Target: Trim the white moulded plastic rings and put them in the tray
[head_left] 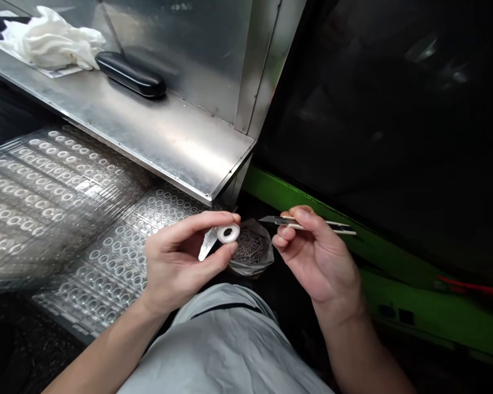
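Note:
Between thumb and forefinger, my left hand pinches a small white ring-shaped part with a dark hole through its middle. A clear, flat tab sticks out beside the ring in the same hand; whether the two are joined I cannot tell. My right hand is closed around a utility knife, its blade pointing left toward the ring, apart from it. Below and between both hands, a bag-lined container holds many thin grey scraps.
Clear trays with rows of round pockets lie at left, several white rings in the farther one. Above them is a metal shelf bearing a black case and crumpled white cloth or paper. A green machine base stands at right.

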Demonstrator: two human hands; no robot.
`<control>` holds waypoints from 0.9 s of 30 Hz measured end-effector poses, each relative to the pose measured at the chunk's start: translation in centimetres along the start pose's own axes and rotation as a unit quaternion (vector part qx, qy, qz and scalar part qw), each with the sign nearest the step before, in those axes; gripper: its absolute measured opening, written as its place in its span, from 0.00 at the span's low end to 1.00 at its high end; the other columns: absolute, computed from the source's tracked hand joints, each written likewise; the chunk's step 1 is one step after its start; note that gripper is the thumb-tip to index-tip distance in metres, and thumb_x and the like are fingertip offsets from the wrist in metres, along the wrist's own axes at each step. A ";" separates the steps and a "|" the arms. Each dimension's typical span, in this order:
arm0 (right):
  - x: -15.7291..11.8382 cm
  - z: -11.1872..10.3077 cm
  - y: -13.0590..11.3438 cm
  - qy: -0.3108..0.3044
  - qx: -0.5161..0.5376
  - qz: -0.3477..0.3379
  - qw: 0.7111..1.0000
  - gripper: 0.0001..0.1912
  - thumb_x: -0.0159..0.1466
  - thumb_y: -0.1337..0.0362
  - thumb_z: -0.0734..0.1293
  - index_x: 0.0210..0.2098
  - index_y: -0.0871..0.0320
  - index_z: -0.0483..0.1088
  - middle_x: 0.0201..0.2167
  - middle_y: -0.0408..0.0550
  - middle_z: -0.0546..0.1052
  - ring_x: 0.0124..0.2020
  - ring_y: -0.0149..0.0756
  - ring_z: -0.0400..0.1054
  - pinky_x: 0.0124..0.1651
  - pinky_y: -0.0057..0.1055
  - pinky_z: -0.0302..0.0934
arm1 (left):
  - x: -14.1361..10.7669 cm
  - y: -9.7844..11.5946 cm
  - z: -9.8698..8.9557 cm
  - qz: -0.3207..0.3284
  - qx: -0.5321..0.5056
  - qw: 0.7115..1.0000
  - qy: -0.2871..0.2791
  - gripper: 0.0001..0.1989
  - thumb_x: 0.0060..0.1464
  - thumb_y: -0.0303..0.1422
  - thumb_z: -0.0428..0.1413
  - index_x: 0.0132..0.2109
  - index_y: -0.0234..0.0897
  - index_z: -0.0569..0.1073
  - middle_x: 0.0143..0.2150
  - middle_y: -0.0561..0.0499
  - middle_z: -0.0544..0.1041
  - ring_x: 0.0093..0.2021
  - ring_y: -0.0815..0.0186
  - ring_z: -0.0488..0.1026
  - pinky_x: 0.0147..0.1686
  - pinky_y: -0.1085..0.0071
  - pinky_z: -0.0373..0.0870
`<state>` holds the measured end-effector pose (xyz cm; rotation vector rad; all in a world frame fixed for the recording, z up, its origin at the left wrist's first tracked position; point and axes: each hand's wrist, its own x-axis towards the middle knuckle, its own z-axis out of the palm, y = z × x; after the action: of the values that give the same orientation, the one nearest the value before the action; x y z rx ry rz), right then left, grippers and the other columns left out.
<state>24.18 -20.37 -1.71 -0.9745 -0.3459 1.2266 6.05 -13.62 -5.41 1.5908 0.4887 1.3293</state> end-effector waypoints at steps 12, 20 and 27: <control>-3.4 -3.5 -3.0 0.075 -0.086 -0.183 0.977 0.04 0.64 0.66 0.72 0.31 0.57 0.75 0.28 0.41 0.73 0.24 0.25 0.70 0.30 0.23 0.70 | 0.7 1.3 2.7 0.077 0.007 0.996 -0.055 0.21 0.48 0.14 0.66 0.49 0.32 0.78 0.46 0.46 0.80 0.48 0.61 0.78 0.51 0.66 0.78; -7.8 -0.8 -3.6 0.084 -0.250 -0.327 0.908 0.03 0.66 0.67 0.70 0.36 0.53 0.75 0.30 0.44 0.73 0.24 0.32 0.71 0.26 0.30 0.70 | 1.5 2.2 4.6 0.139 0.066 0.984 -0.086 0.18 0.48 0.16 0.68 0.46 0.29 0.76 0.43 0.47 0.79 0.47 0.63 0.77 0.46 0.69 0.76; -7.0 -0.7 -3.4 0.103 -0.294 -0.349 0.884 0.04 0.65 0.69 0.69 0.35 0.54 0.73 0.30 0.45 0.73 0.27 0.35 0.72 0.25 0.30 0.69 | 1.4 0.9 4.9 0.119 0.024 0.990 -0.072 0.21 0.45 0.13 0.68 0.47 0.28 0.76 0.42 0.45 0.78 0.44 0.62 0.76 0.41 0.65 0.76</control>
<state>24.35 -26.99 2.37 -1.3235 -0.8462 0.3416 10.69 -14.93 -3.54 1.8145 0.2494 1.3732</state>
